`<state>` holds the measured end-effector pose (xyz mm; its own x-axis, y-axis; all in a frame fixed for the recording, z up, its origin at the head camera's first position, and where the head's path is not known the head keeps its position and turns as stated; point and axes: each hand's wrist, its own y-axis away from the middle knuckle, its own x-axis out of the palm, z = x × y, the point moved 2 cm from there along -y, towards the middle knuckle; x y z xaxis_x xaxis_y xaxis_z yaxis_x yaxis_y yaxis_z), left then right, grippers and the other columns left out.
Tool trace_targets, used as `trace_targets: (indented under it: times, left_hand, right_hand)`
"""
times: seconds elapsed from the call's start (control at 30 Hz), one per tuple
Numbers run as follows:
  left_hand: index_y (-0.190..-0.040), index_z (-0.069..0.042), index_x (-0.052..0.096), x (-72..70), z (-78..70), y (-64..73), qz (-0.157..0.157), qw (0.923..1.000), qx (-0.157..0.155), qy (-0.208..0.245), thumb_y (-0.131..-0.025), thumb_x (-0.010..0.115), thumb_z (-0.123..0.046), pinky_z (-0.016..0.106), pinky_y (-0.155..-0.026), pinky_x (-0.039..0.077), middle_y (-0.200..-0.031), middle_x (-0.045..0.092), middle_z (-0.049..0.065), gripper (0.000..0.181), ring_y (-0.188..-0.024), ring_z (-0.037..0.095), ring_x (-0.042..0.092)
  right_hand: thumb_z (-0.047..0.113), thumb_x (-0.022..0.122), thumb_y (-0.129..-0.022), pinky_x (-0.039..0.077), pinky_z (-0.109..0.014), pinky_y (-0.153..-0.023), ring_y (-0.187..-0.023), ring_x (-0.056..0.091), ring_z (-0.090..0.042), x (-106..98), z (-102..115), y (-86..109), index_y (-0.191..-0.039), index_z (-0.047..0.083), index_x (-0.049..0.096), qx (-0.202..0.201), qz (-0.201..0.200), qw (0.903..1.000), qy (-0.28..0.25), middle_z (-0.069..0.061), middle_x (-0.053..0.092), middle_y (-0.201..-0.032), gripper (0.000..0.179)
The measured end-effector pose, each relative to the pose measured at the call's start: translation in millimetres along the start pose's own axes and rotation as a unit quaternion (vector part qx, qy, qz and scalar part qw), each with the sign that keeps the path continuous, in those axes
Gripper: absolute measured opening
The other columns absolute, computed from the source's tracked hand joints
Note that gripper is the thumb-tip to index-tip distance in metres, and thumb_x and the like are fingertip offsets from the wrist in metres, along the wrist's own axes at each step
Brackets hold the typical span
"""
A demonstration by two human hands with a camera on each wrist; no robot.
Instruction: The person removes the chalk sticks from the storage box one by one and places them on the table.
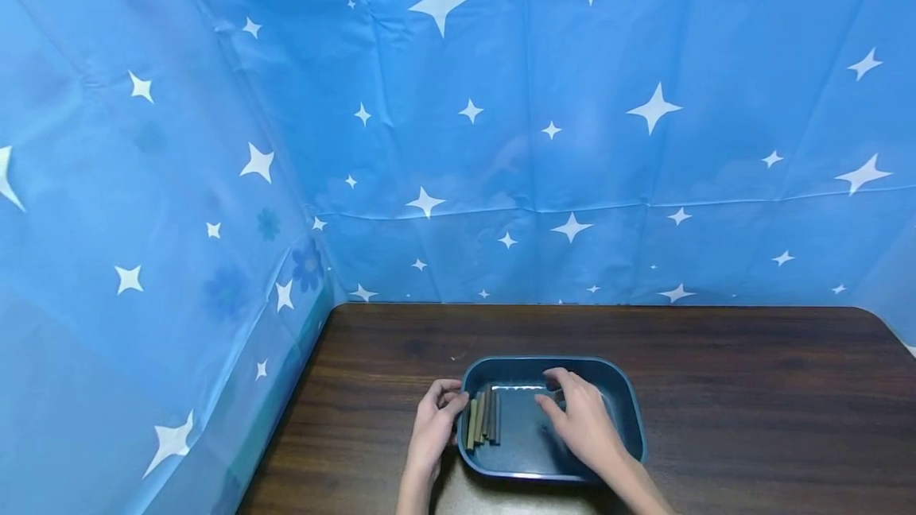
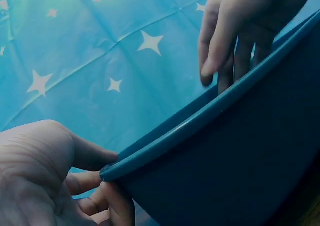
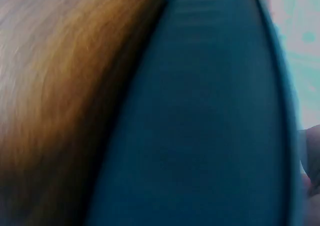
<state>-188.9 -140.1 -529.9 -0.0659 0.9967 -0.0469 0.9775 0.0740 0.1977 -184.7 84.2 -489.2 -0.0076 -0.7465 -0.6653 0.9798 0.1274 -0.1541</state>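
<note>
The left hand pinched the tub, sticks lying beside its thumb. The right hand held thumb and fingers apart.

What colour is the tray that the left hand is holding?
The tray is dark blue with a teal cast; the head view shows it best.

The tray is coloured dark teal, the sticks olive to grey; the surface is grained dark brown, the blue sheet patterned with white four-pointed stars.
</note>
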Motion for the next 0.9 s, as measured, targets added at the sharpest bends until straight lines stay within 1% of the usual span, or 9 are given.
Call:
trace_targets:
  times: [0.07,0.17,0.3,0.47,0.57,0.7,0.9]
  left_hand:
    - [-0.119,0.001,0.052,-1.0,1.2,-0.2,0.001,1.0,0.002,-0.004,-0.093,0.058,-0.017,0.021,-0.041,0.038,-0.094,0.062,0.014,0.033,-0.067,0.015,0.053]
    - [-0.12,0.0,0.051,-2.1,3.0,-0.8,0.007,0.9999,0.002,-0.009,-0.093,0.058,-0.017,0.022,-0.041,0.038,-0.094,0.062,0.013,0.033,-0.068,0.015,0.053]
    - [-0.121,-0.002,0.051,-2.0,4.0,-1.8,0.017,0.9998,-0.005,0.001,-0.093,0.058,-0.017,0.023,-0.041,0.039,-0.092,0.061,0.011,0.033,-0.07,0.016,0.053]
    - [-0.123,-0.003,0.052,-0.4,1.8,-4.4,0.024,0.9995,-0.008,0.018,-0.093,0.058,-0.017,0.021,-0.041,0.039,-0.092,0.06,0.01,0.034,-0.071,0.015,0.053]
    - [-0.125,-0.003,0.051,0.1,0.5,-4.5,0.029,0.9992,-0.01,0.026,-0.092,0.058,-0.017,0.021,-0.041,0.04,-0.092,0.06,0.01,0.036,-0.07,0.015,0.054]
    - [-0.126,-0.003,0.05,0.0,0.5,-2.9,0.035,0.9985,-0.016,0.038,-0.092,0.058,-0.017,0.02,-0.042,0.041,-0.091,0.059,0.008,0.038,-0.067,0.014,0.053]
    - [-0.128,-0.005,0.049,-1.2,1.2,-0.3,0.04,0.9975,-0.026,0.052,-0.092,0.057,-0.018,0.021,-0.043,0.044,-0.088,0.057,0.005,0.039,-0.065,0.013,0.05]
  right_hand:
    - [0.013,0.07,-0.087,0.052,-0.031,-0.067,-0.08,0.063,-0.013,8,-2,-4.3,-0.108,0.003,0.065,0.006,0.003,0.9995,-0.031,-0.003,0.067,-0.092,0.024]
    - [0.008,0.07,-0.086,0.052,-0.028,-0.064,-0.075,0.062,-0.01,19,-5,-8.0,-0.105,0.002,0.067,0.018,0.013,0.9974,-0.069,0.001,0.067,-0.085,0.02]
    - [0.005,0.071,-0.084,0.052,-0.028,-0.062,-0.075,0.064,-0.013,28,-4,-9.9,-0.105,-0.001,0.066,0.024,0.033,0.9942,-0.099,-0.003,0.068,-0.086,0.023]
    - [0.004,0.07,-0.083,0.052,-0.027,-0.058,-0.073,0.065,-0.016,36,2,-13.3,-0.109,-0.006,0.063,0.02,0.064,0.9902,-0.123,-0.009,0.068,-0.088,0.028]
    - [0.004,0.071,-0.083,0.052,-0.028,-0.058,-0.073,0.064,-0.017,42,5,-15.9,-0.11,-0.007,0.062,0.021,0.078,0.9883,-0.129,-0.011,0.068,-0.088,0.031]
    - [0.007,0.073,-0.081,0.052,-0.032,-0.06,-0.074,0.065,-0.018,50,8,-18.1,-0.112,-0.007,0.061,0.022,0.095,0.9875,-0.124,-0.011,0.069,-0.088,0.036]
    - [0.009,0.077,-0.078,0.05,-0.035,-0.062,-0.069,0.062,-0.016,61,15,-19.4,-0.113,-0.007,0.059,0.033,0.095,0.9899,-0.1,-0.009,0.067,-0.083,0.042]
